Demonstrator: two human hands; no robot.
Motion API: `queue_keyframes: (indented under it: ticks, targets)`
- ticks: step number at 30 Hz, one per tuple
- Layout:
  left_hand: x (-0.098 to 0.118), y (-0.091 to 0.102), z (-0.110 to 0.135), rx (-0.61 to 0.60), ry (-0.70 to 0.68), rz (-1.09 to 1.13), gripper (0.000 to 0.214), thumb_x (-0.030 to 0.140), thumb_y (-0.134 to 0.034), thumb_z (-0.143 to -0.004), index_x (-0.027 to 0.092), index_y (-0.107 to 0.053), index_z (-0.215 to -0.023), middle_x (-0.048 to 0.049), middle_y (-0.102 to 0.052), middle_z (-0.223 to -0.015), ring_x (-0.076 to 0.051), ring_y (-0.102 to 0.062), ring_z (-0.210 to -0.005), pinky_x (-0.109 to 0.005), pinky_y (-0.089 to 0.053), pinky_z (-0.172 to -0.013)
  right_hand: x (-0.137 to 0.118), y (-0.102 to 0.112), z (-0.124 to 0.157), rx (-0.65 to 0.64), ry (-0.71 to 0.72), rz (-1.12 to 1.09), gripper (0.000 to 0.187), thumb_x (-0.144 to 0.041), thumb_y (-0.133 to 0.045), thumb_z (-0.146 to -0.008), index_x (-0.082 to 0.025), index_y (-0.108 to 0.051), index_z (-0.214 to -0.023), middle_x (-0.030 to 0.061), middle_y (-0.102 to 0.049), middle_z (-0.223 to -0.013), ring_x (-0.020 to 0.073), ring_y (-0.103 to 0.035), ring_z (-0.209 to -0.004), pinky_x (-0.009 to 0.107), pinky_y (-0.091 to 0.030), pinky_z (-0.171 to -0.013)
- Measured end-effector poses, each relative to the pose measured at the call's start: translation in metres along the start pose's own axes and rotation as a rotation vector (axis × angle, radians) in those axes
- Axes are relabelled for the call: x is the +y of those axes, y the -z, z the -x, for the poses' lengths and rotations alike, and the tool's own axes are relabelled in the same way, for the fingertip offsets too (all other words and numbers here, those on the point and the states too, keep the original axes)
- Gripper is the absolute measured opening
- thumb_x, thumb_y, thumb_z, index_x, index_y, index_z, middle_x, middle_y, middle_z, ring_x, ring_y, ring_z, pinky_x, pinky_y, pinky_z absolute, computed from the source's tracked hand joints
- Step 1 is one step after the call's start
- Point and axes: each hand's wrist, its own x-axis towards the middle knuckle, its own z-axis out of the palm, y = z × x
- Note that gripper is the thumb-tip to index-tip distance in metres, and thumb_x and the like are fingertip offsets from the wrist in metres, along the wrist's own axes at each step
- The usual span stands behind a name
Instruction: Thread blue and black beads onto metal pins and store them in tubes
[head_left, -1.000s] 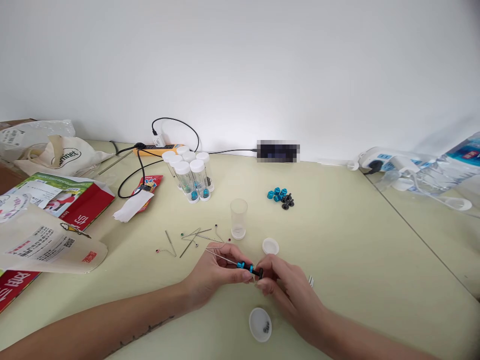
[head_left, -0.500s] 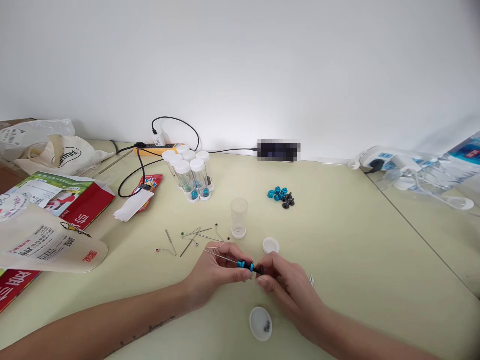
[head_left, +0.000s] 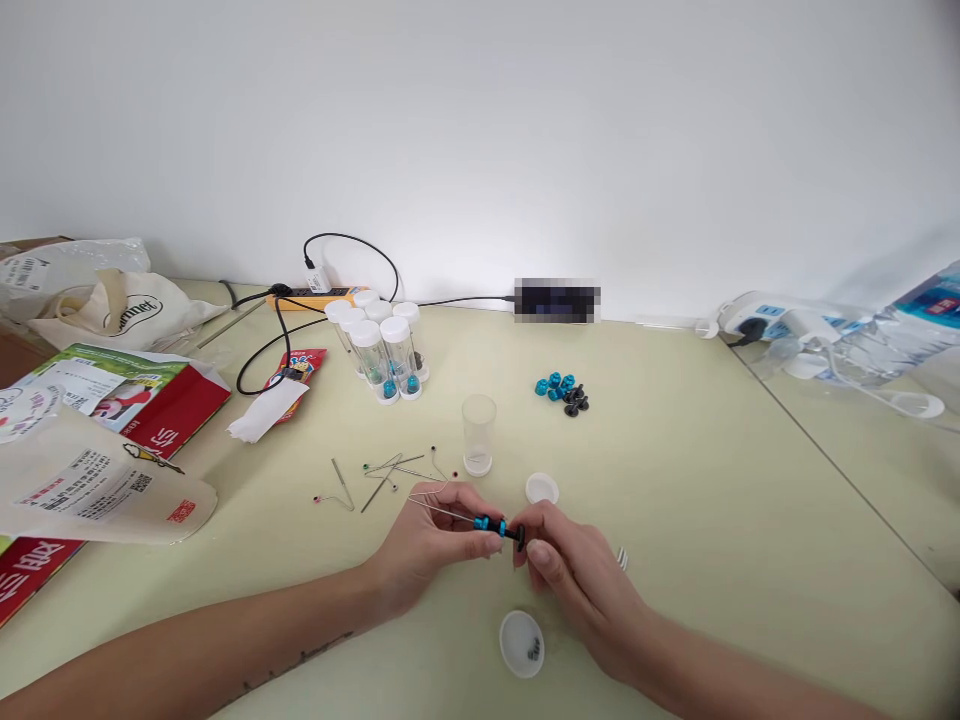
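My left hand (head_left: 439,540) pinches a thin metal pin (head_left: 442,511) strung with blue and black beads (head_left: 496,528). At the bead end, the fingertips of my right hand (head_left: 574,570) are closed on the black bead. Both hands hover just above the pale green table (head_left: 712,500). Below them lies a white cap (head_left: 521,645) with small dark bits in it. An open clear vial (head_left: 478,435) and its white lid (head_left: 541,489) stand just beyond the hands. Loose pins (head_left: 382,472) lie to the left.
A heap of blue and black beads (head_left: 562,392) lies further back. Capped vials (head_left: 382,350) cluster by a power strip (head_left: 311,295) with black cables. Paper bags and red-green cartons (head_left: 112,410) crowd the left. Another power strip (head_left: 780,322) and a water bottle (head_left: 900,330) sit at the right.
The two hands and the beaded pin have risen slightly and shifted a little away from me; my right fingers have regripped at the black bead end.
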Motion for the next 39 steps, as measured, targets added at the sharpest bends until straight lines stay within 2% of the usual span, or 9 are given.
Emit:
queue_keyframes:
  ticks: [6, 11, 16, 22, 29, 34, 39]
  targets:
    - [0.0003, -0.0003, -0.0007, 0.033, 0.008, -0.014, 0.017, 0.016, -0.081, -0.061, 0.017, -0.071, -0.074, -0.0008, -0.068, -0.076, -0.011, -0.062, -0.07, -0.021, -0.048, -0.064, 0.0009, -0.0002, -0.001, -0.021, 0.036, 0.038, 0.037, -0.045, -0.022, -0.099, -0.022, -0.047, -0.084, -0.0015, -0.052, -0.071, 0.0132, -0.045, -0.062, 0.025, -0.033, -0.059]
    - [0.0008, -0.0007, -0.0017, 0.065, 0.013, -0.014, 0.018, 0.017, -0.082, -0.06, 0.017, -0.071, -0.075, -0.0015, -0.069, -0.076, -0.011, -0.061, -0.069, -0.021, -0.049, -0.064, -0.0013, -0.0012, 0.0002, 0.007, 0.013, -0.057, 0.031, -0.047, -0.023, -0.099, -0.024, -0.044, -0.101, -0.0007, -0.055, -0.08, 0.0126, -0.046, -0.061, 0.024, -0.036, -0.057]
    - [0.0001, -0.0005, -0.0015, 0.069, 0.015, 0.001, 0.019, 0.016, -0.082, -0.059, 0.016, -0.071, -0.074, -0.0012, -0.068, -0.076, -0.01, -0.06, -0.067, -0.021, -0.048, -0.063, -0.0017, -0.0009, 0.001, -0.004, 0.008, -0.01, 0.034, -0.047, -0.022, -0.099, -0.023, -0.045, -0.088, -0.0021, -0.051, -0.07, 0.0128, -0.044, -0.059, 0.024, -0.033, -0.055]
    - [0.0002, -0.0007, -0.0022, 0.067, 0.004, 0.007, 0.017, 0.016, -0.081, -0.061, 0.016, -0.071, -0.075, -0.0017, -0.068, -0.076, -0.01, -0.059, -0.068, -0.021, -0.048, -0.064, -0.0022, -0.0006, 0.0014, 0.015, 0.035, -0.061, 0.03, -0.047, -0.024, -0.098, -0.027, -0.041, -0.111, -0.0005, -0.057, -0.088, 0.0115, -0.048, -0.061, 0.024, -0.037, -0.058]
    - [0.0012, -0.0014, -0.0027, 0.078, 0.009, 0.018, 0.018, 0.016, -0.082, -0.059, 0.016, -0.071, -0.074, -0.0007, -0.066, -0.075, -0.01, -0.059, -0.068, -0.021, -0.048, -0.063, -0.001, -0.0013, 0.0007, 0.004, 0.013, -0.053, 0.029, -0.045, -0.023, -0.099, -0.026, -0.044, -0.106, -0.0008, -0.056, -0.083, 0.0122, -0.047, -0.061, 0.024, -0.036, -0.058]
    - [0.0014, -0.0014, -0.0023, 0.075, 0.013, 0.016, 0.017, 0.016, -0.081, -0.061, 0.017, -0.071, -0.074, -0.0006, -0.067, -0.076, -0.01, -0.06, -0.068, -0.021, -0.048, -0.064, 0.0008, -0.0006, -0.0006, -0.015, 0.006, 0.026, 0.036, -0.045, -0.022, -0.099, -0.022, -0.046, -0.084, -0.0025, -0.05, -0.066, 0.0129, -0.044, -0.058, 0.024, -0.033, -0.055]
    - [0.0001, -0.0006, -0.0001, 0.003, -0.003, -0.016, 0.017, 0.016, -0.081, -0.061, 0.017, -0.071, -0.075, -0.0011, -0.068, -0.074, -0.011, -0.061, -0.069, -0.022, -0.049, -0.064, -0.0007, -0.001, -0.0021, -0.018, -0.002, 0.078, 0.034, -0.04, -0.026, -0.099, -0.022, -0.044, -0.076, -0.003, -0.049, -0.065, 0.0123, -0.043, -0.058, 0.023, -0.032, -0.055]
